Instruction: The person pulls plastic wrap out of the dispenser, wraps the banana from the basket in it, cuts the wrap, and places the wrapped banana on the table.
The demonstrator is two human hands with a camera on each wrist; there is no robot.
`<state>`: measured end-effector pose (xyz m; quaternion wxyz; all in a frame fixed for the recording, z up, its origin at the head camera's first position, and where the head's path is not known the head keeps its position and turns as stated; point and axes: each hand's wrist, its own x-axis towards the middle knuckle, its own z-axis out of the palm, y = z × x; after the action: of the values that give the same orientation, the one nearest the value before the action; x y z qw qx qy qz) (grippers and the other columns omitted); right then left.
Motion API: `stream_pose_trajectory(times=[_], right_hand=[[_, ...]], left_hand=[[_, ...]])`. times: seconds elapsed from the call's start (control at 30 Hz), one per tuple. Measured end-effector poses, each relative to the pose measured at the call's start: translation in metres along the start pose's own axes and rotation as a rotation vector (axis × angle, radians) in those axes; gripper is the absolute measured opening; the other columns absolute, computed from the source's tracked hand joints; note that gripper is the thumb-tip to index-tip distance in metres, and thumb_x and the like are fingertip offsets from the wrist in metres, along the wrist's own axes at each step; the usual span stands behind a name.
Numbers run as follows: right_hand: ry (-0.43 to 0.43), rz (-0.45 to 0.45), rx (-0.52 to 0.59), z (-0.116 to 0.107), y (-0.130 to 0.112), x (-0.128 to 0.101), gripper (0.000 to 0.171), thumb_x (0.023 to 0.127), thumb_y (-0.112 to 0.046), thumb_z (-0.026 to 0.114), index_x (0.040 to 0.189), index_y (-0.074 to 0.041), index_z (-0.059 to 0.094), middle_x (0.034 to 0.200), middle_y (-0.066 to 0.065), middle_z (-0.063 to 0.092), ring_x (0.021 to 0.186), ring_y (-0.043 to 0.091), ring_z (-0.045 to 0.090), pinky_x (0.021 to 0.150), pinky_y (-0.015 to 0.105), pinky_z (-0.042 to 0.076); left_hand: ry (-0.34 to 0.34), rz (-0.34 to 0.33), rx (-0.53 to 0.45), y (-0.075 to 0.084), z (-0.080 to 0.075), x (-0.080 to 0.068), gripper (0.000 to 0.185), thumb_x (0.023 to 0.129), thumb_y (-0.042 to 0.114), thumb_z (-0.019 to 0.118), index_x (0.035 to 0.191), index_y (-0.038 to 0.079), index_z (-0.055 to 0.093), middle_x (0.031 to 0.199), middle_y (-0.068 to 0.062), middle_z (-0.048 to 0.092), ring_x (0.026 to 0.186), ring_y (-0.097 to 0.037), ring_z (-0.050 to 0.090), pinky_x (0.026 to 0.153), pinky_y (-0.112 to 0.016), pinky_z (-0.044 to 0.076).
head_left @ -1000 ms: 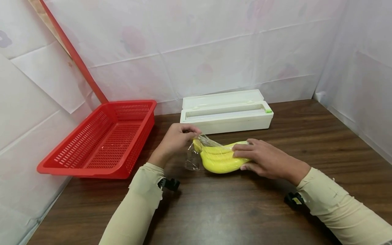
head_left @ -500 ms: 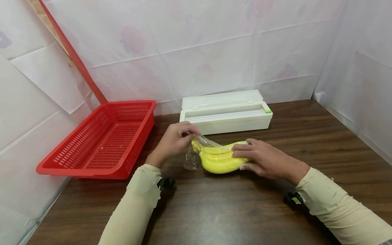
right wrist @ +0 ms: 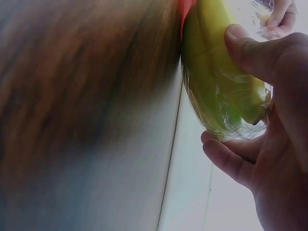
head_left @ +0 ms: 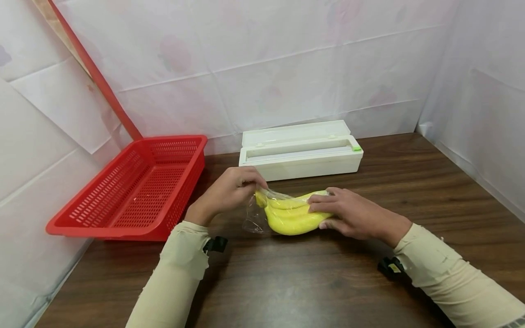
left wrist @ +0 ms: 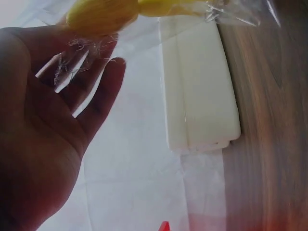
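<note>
A bunch of yellow bananas [head_left: 289, 218] lies near the middle of the table, covered in clear plastic wrap [head_left: 255, 217]. My right hand [head_left: 357, 212] grips the tip end, with the thumb on one side and the fingers around the other in the right wrist view, where the wrap [right wrist: 226, 96] clings over the bananas [right wrist: 207, 62]. At the stem end my left hand [head_left: 231, 191] pinches gathered wrap between thumb and fingers. Loose film hangs below that hand. In the left wrist view the stem [left wrist: 103, 17] shows through the film, right by the thumb and fingertips.
Behind the bananas stands a long white wrap box [head_left: 303, 164] with its lid raised and a roll inside. A red perforated basket [head_left: 164, 223] sits on the left. White patterned sheeting [head_left: 287, 59] covers the walls around the dark wooden table [head_left: 295, 282].
My left hand has shifted slightly left and down at the stem end, still holding the film. My right hand keeps its grip on the bananas, which stay almost in place.
</note>
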<state>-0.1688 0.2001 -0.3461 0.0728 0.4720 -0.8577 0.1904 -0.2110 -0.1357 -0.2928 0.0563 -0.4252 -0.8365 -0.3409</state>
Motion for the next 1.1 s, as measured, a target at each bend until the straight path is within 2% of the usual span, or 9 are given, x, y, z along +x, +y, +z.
stream_pose_trajectory(times=[0.2, 0.33, 0.43, 0.53, 0.7, 0.83, 0.93, 1.0, 1.1], right_hand=[[0.004, -0.006, -0.012, 0.0, 0.0, -0.001, 0.043, 0.092, -0.029, 0.074, 0.131, -0.015, 0.067, 0.141, 0.003, 0.058, 0.124, 0.035, 0.053, 0.103, 0.056, 0.041], [0.0, -0.002, -0.017, -0.001, 0.0, -0.001, 0.043, 0.092, -0.03, 0.074, 0.131, -0.015, 0.067, 0.141, 0.003, 0.058, 0.124, 0.036, 0.053, 0.102, 0.056, 0.042], [-0.002, 0.002, -0.016, -0.001, 0.0, -0.001, 0.042, 0.092, -0.029, 0.074, 0.131, -0.016, 0.067, 0.141, 0.002, 0.058, 0.125, 0.036, 0.052, 0.103, 0.057, 0.041], [-0.002, 0.002, -0.015, -0.002, 0.0, -0.001, 0.042, 0.092, -0.029, 0.074, 0.131, -0.015, 0.067, 0.141, 0.003, 0.058, 0.125, 0.036, 0.052, 0.104, 0.057, 0.04], [-0.004, 0.003, -0.008, -0.002, 0.0, -0.002, 0.042, 0.092, -0.029, 0.073, 0.132, -0.015, 0.067, 0.141, 0.004, 0.058, 0.126, 0.038, 0.052, 0.105, 0.058, 0.039], [-0.006, 0.009, -0.008, -0.002, 0.0, -0.001, 0.043, 0.093, -0.03, 0.073, 0.132, -0.015, 0.066, 0.141, 0.003, 0.058, 0.126, 0.037, 0.052, 0.104, 0.056, 0.04], [-0.011, 0.017, 0.005, -0.003, 0.0, -0.001, 0.043, 0.093, -0.03, 0.073, 0.132, -0.014, 0.066, 0.142, 0.004, 0.058, 0.129, 0.036, 0.051, 0.105, 0.056, 0.039], [-0.015, 0.024, 0.022, -0.003, 0.0, -0.001, 0.043, 0.093, -0.029, 0.072, 0.133, -0.014, 0.066, 0.142, 0.003, 0.057, 0.131, 0.035, 0.05, 0.107, 0.056, 0.037], [-0.019, 0.031, 0.042, -0.003, 0.001, -0.001, 0.042, 0.094, -0.029, 0.072, 0.133, -0.015, 0.066, 0.142, 0.002, 0.057, 0.132, 0.034, 0.05, 0.109, 0.057, 0.035]], left_hand=[[0.029, -0.193, -0.065, 0.005, 0.004, 0.001, 0.025, 0.093, 0.003, 0.056, 0.095, 0.016, 0.078, 0.09, 0.001, 0.069, 0.072, -0.015, 0.058, 0.063, -0.031, 0.05], [0.017, -0.296, -0.074, 0.008, 0.002, 0.001, 0.019, 0.095, 0.018, 0.059, 0.096, 0.019, 0.078, 0.091, 0.004, 0.07, 0.079, -0.015, 0.06, 0.069, -0.034, 0.05], [-0.03, -0.335, -0.086, 0.01, -0.001, 0.0, 0.014, 0.096, 0.025, 0.066, 0.102, 0.02, 0.078, 0.095, 0.005, 0.071, 0.087, -0.016, 0.061, 0.076, -0.037, 0.051], [-0.059, -0.366, -0.121, 0.011, -0.004, 0.0, 0.014, 0.094, 0.02, 0.07, 0.105, 0.02, 0.078, 0.097, 0.004, 0.072, 0.089, -0.017, 0.061, 0.077, -0.037, 0.051], [-0.012, -0.417, -0.212, 0.011, 0.0, 0.003, 0.016, 0.093, 0.011, 0.068, 0.105, 0.014, 0.079, 0.093, 0.001, 0.074, 0.082, -0.017, 0.059, 0.068, -0.029, 0.05], [0.04, -0.385, -0.238, 0.011, 0.005, 0.003, 0.025, 0.093, 0.008, 0.07, 0.116, 0.016, 0.075, 0.09, 0.0, 0.072, 0.074, -0.02, 0.058, 0.06, -0.026, 0.048], [0.07, -0.309, -0.224, 0.007, 0.007, 0.001, 0.03, 0.092, 0.006, 0.071, 0.12, 0.019, 0.073, 0.09, 0.001, 0.072, 0.074, -0.021, 0.061, 0.061, -0.028, 0.05], [0.085, -0.208, -0.172, 0.003, 0.006, 0.0, 0.029, 0.092, 0.003, 0.071, 0.116, 0.017, 0.074, 0.091, 0.003, 0.073, 0.078, -0.018, 0.065, 0.064, -0.03, 0.053], [0.096, -0.005, -0.023, 0.0, 0.004, -0.001, 0.024, 0.089, -0.001, 0.073, 0.108, 0.013, 0.077, 0.095, 0.003, 0.074, 0.083, -0.012, 0.066, 0.072, -0.031, 0.055]])
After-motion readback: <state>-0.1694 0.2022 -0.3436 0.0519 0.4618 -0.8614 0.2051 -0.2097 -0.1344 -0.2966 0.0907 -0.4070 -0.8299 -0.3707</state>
